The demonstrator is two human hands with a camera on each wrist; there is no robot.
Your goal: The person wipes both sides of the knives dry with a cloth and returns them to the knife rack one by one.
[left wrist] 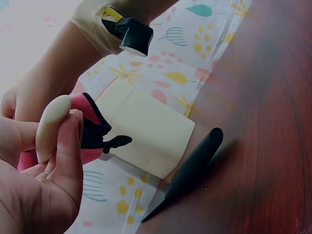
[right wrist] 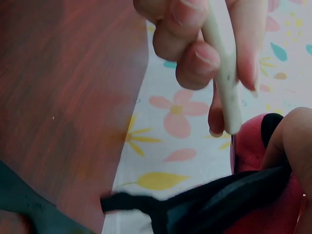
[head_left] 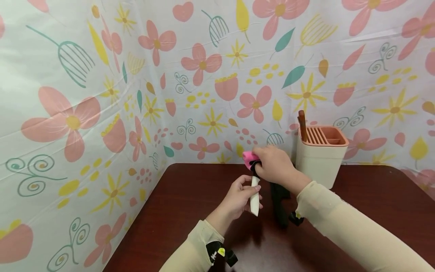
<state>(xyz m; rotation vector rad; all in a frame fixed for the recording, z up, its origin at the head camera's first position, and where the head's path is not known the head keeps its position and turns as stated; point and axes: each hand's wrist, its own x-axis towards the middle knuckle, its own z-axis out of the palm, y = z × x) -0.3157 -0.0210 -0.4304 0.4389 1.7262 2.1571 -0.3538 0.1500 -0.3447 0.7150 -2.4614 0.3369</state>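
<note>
My left hand [head_left: 240, 196] pinches a slim white handle-shaped piece [head_left: 254, 200] between thumb and fingers, its narrow lower end tilted down. In the left wrist view its rounded end [left wrist: 53, 124] faces the camera. Just above it, my right hand [head_left: 273, 164] grips a pink cloth [head_left: 249, 156] with black trim. A black strap [right wrist: 131, 201] hangs from this cloth in the right wrist view. Whether the cloth touches the white piece I cannot tell. A black knife-like tool [head_left: 280, 206] lies on the table beneath my right forearm, partly hidden.
A cream holder [head_left: 317, 166] with an orange slotted top stands at the back right, a brown handle [head_left: 301, 126] sticking up from its slots. The dark red-brown table [head_left: 190, 196] meets a flower-printed sheet [head_left: 204, 113] at the back and left.
</note>
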